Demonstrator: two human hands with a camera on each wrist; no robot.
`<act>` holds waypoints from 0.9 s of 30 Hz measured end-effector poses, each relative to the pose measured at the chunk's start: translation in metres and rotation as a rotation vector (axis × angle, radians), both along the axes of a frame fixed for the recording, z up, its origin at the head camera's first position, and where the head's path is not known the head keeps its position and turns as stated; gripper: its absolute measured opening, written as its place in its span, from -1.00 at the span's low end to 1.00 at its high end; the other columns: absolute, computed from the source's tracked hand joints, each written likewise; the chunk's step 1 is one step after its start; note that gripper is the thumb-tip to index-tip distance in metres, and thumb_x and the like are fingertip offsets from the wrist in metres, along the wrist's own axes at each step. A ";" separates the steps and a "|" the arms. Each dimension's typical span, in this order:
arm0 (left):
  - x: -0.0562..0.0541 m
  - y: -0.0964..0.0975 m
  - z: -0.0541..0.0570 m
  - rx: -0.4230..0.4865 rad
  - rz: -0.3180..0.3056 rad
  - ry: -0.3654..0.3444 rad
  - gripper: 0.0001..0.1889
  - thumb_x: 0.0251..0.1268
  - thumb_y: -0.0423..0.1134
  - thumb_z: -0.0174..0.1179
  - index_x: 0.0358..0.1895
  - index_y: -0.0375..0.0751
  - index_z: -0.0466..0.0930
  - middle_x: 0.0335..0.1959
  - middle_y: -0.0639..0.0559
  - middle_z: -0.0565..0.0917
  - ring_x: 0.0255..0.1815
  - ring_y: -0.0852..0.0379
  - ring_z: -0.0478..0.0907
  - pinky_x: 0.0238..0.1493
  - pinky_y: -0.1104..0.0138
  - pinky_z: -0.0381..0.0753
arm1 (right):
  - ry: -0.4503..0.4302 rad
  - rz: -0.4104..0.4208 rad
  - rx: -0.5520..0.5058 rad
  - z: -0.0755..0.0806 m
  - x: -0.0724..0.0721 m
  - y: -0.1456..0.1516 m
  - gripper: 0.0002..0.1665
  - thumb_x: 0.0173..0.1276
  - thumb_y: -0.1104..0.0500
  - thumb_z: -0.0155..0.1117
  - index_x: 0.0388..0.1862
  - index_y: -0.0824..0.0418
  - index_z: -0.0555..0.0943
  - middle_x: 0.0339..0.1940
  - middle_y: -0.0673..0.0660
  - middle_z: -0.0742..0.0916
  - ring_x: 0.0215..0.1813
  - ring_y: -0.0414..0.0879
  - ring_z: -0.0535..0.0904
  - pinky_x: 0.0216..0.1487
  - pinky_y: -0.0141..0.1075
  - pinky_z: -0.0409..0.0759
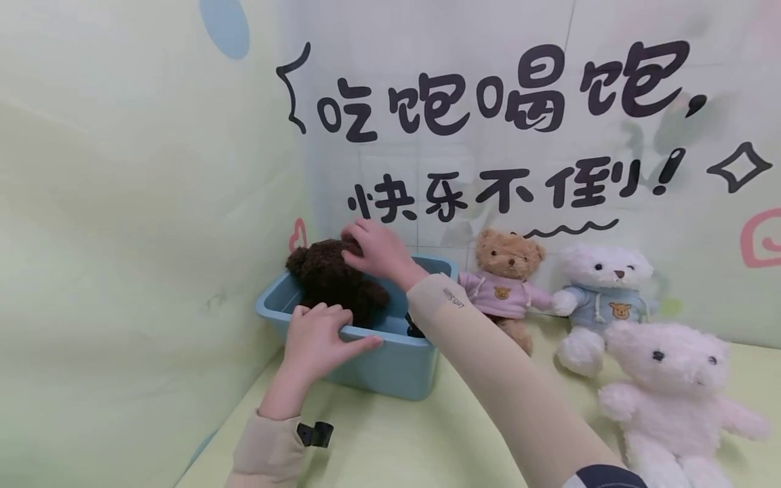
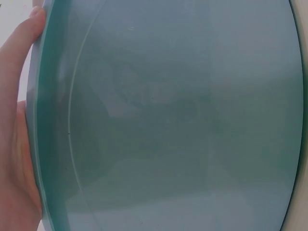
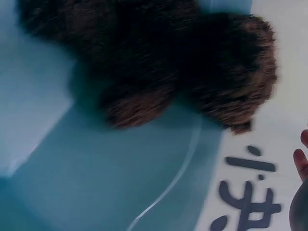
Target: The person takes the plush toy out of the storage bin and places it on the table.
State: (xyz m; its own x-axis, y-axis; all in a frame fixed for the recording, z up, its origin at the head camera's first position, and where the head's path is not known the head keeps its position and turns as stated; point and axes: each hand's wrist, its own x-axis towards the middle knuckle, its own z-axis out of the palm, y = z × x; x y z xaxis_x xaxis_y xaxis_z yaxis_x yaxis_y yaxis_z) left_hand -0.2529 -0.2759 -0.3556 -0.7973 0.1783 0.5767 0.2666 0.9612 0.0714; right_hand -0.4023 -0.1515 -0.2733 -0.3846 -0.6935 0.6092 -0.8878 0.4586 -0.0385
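Observation:
A dark brown teddy bear (image 1: 329, 274) sits inside a blue plastic bin (image 1: 390, 369). My left hand (image 1: 316, 342) grips the bin's near rim, its fingers over the edge and its thumb along the outside. In the left wrist view the bin's smooth wall (image 2: 183, 115) fills most of the picture. My right hand (image 1: 383, 252) is raised over the bin beside the bear's head, fingers loosely bent and holding nothing. A gap shows between the right fingertips (image 3: 299, 161) and the furry bear (image 3: 236, 67) in the right wrist view.
To the right of the bin sit a tan bear (image 1: 509, 271) in a pink hoodie, a white bear (image 1: 604, 298) in a blue hoodie and a pale pink bear (image 1: 671, 400). A lettered wall (image 1: 464, 41) stands behind, and another wall (image 1: 122, 237) borders the left.

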 end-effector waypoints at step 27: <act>0.000 0.001 0.002 -0.031 0.037 -0.024 -0.34 -0.09 0.60 0.07 -0.66 0.05 0.29 -0.71 0.20 0.25 -0.52 0.19 0.28 -0.28 0.15 0.20 | -0.237 -0.042 0.149 -0.026 -0.026 -0.014 0.16 0.06 -0.37 0.38 0.54 -0.05 0.10 0.50 0.01 0.30 0.43 -0.06 0.24 0.37 -0.02 0.19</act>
